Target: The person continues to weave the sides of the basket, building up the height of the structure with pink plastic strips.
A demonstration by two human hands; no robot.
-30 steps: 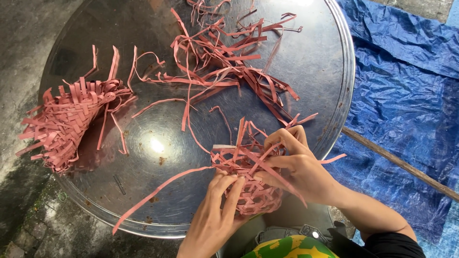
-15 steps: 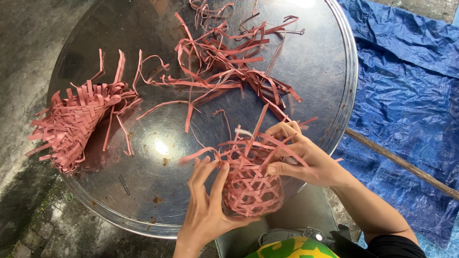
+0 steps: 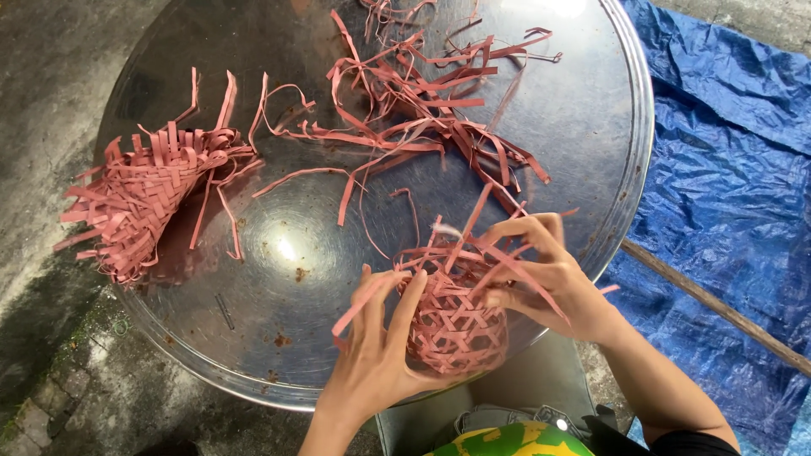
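While hands weave basket point(image 3: 456, 317), loose strips point(image 3: 422, 101) nearby.

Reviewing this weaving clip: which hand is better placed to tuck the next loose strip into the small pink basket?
Probably the right hand: its fingers already pinch loose strips at the rim of the small woven basket. The left hand cups the basket's side and seems to steady it above the round metal tray.

Round tray point(image 3: 591, 110) — polished metal, glossy, speckled with rust-brown spots. Small basket point(image 3: 456, 325) and loose strips point(image 3: 422, 101) — matt pink, flat, fibrous-looking. Tarp point(image 3: 726, 169): crinkled blue plastic, faint sheen.
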